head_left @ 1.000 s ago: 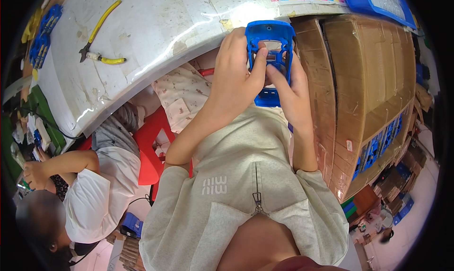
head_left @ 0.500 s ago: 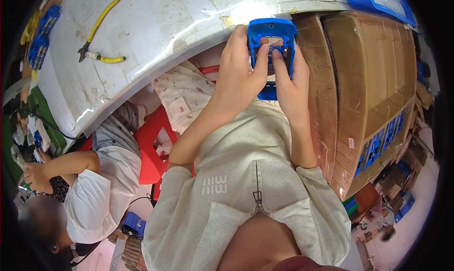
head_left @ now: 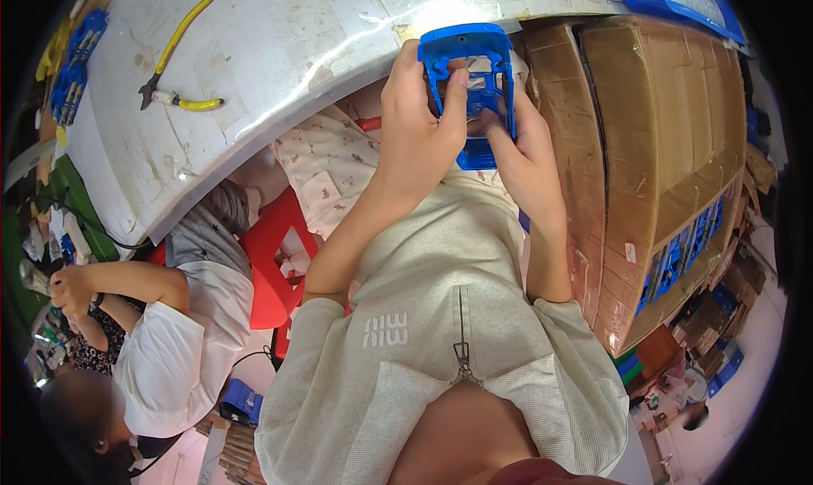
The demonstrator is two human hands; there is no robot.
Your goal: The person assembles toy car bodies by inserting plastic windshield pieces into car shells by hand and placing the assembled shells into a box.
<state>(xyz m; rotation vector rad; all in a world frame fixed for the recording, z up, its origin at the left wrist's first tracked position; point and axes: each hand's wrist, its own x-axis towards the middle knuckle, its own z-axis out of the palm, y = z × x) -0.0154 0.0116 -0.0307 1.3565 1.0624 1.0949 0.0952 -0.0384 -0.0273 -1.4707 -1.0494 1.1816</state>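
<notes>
A blue plastic housing [head_left: 464, 38], a long hollow shell with openings through its middle, is held between my two hands just off the table's edge. My left hand [head_left: 421, 117] grips its left side, the thumb lying over the inside of the shell. On the other side my right hand [head_left: 527, 142] holds the right edge, with its thumb reaching into the lower opening. The fingers behind the shell are mostly hidden.
Yellow-handled cutting pliers [head_left: 174, 62] lie on the white table [head_left: 279, 41]. Blue parts [head_left: 80, 66] sit at its far left. To my right stands a cardboard box [head_left: 660, 112] with blue parts inside. A co-worker in a white shirt [head_left: 182, 341] sits on the left.
Both hands have shifted the blue housing slightly left and tilted it. My right thumb has moved lower along it. The co-worker's arms have moved too.
</notes>
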